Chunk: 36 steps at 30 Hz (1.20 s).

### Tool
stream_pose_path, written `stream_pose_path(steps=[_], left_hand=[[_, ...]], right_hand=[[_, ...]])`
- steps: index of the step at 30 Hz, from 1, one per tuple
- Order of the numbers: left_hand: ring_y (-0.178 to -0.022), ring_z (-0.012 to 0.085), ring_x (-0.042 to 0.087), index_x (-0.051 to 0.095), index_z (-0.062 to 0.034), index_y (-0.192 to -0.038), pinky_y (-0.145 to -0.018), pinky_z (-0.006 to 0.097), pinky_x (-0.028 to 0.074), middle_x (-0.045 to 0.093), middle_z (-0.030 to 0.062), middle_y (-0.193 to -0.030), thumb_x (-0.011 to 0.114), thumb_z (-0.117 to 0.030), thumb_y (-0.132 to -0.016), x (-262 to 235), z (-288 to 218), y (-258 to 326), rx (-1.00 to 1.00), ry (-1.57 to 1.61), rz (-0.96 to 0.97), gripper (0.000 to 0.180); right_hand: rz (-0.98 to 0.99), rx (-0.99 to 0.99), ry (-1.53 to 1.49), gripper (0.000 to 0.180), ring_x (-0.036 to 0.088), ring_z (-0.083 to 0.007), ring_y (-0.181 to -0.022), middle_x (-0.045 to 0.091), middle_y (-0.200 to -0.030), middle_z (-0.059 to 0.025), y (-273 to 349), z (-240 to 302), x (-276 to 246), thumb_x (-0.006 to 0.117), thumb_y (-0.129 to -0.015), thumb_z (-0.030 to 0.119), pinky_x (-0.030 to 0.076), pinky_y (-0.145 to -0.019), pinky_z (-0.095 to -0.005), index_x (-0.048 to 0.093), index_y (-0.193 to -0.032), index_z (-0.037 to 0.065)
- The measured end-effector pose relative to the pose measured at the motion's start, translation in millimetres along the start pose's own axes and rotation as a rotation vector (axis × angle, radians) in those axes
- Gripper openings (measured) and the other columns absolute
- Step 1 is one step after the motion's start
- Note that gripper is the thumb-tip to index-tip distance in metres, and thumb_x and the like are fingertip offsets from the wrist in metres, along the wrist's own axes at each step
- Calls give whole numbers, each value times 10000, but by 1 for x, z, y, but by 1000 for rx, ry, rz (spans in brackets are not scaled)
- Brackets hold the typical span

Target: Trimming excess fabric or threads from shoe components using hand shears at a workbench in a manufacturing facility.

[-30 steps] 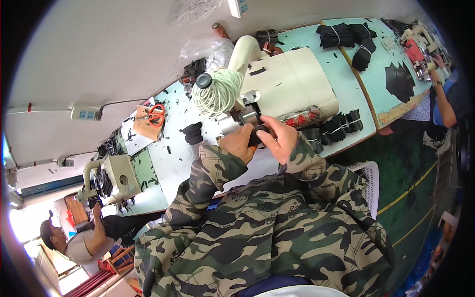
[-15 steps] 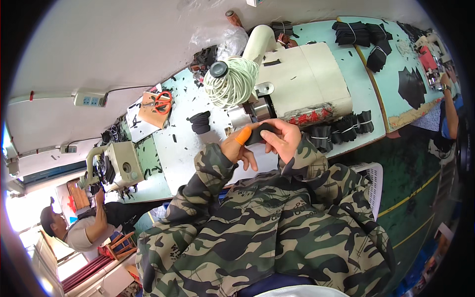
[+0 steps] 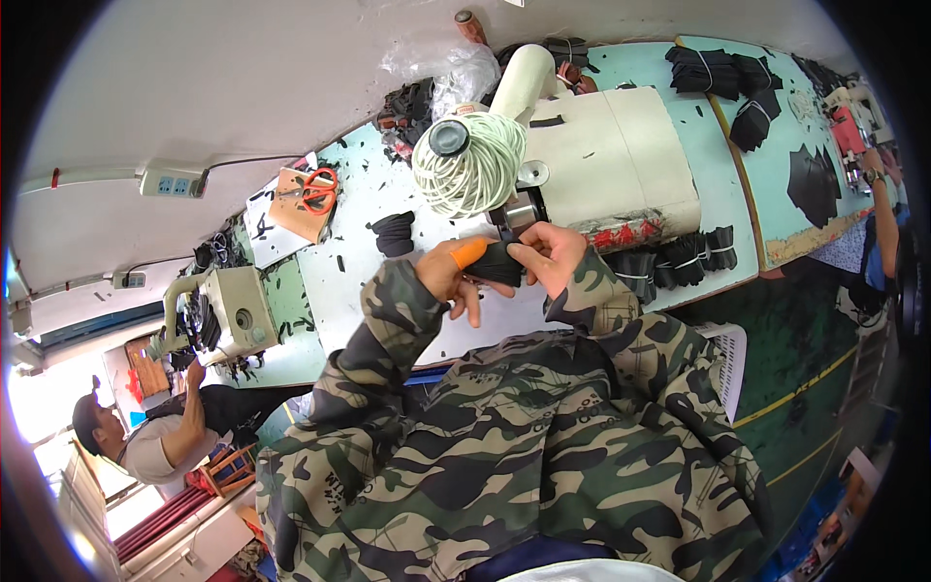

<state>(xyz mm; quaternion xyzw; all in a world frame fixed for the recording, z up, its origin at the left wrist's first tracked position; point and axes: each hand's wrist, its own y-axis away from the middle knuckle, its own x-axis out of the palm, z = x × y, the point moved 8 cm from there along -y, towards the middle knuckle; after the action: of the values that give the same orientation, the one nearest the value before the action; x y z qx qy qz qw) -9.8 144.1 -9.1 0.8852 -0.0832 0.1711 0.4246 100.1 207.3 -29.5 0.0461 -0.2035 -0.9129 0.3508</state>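
Both my hands are at a stack of black fabric or leather pieces, in front of the cream-coloured machine. With an orange cover on one finger, my left hand grips the stack from its left side, lower fingers hanging partly beneath. Thumb and fingers of my right hand pinch the stack's right edge. The machine's metal cylinder is just beyond my fingers. Left of my hands, a separate black stack lies on the white tabletop.
Pale cord hangs coiled on the machine's arm. Orange-handled scissors lie on brown card. Banded black bundles line the table's right front edge. A white crate stands below. People work left and right.
The black stack has come lower and tilted, showing more of its layered face. My left hand has shifted slightly left, and my right fingers have moved along its upper edge.
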Motion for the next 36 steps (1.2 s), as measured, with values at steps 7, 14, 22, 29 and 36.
stream_pose_path(steps=[7, 14, 22, 29, 36], left_hand=[[-297, 150, 465, 516, -12, -1038, -255, 241, 326, 625, 138, -671, 313, -268, -898, -43, -16, 2, -144, -499, -178, 356], [-282, 134, 436, 550, -68, -961, -253, 253, 307, 590, 105, -545, 329, -319, -905, -23, -48, 5, -176, -578, -280, 338], [-291, 130, 451, 554, -53, -934, -253, 234, 308, 588, 106, -536, 350, -294, -903, -10, -68, 17, 81, -373, -319, 317], [-318, 146, 491, 526, -23, -977, -264, 218, 333, 610, 128, -606, 371, -236, -890, -25, -45, 14, -16, -294, -372, 278], [-347, 160, 522, 515, -21, -994, -256, 213, 337, 609, 136, -616, 398, -176, -891, -31, -24, -13, -50, -331, -195, 221]], right_hand=[[42, -27, 207, 205, 590, -165, -556, 605, -650, -101, -9, 14, 0, 595, -792, 173, 458, -516, -271, 583, -852, -22], [-116, -351, 497, 229, 580, -180, -565, 597, -657, -108, -16, 36, -18, 643, -706, 85, 460, -545, -282, 569, -901, -9], [29, -285, 448, 124, 594, -231, -697, 594, -814, -139, -13, 43, -30, 618, -703, 54, 455, -625, -301, 607, -821, 17], [-8, -358, 546, 140, 591, -229, -680, 603, -753, -103, -12, 51, -18, 594, -727, 48, 458, -626, -316, 599, -865, 23], [-70, -559, 539, 148, 575, -197, -540, 596, -704, -134, -7, 53, -24, 585, -747, 71, 457, -547, -290, 591, -883, 12]])
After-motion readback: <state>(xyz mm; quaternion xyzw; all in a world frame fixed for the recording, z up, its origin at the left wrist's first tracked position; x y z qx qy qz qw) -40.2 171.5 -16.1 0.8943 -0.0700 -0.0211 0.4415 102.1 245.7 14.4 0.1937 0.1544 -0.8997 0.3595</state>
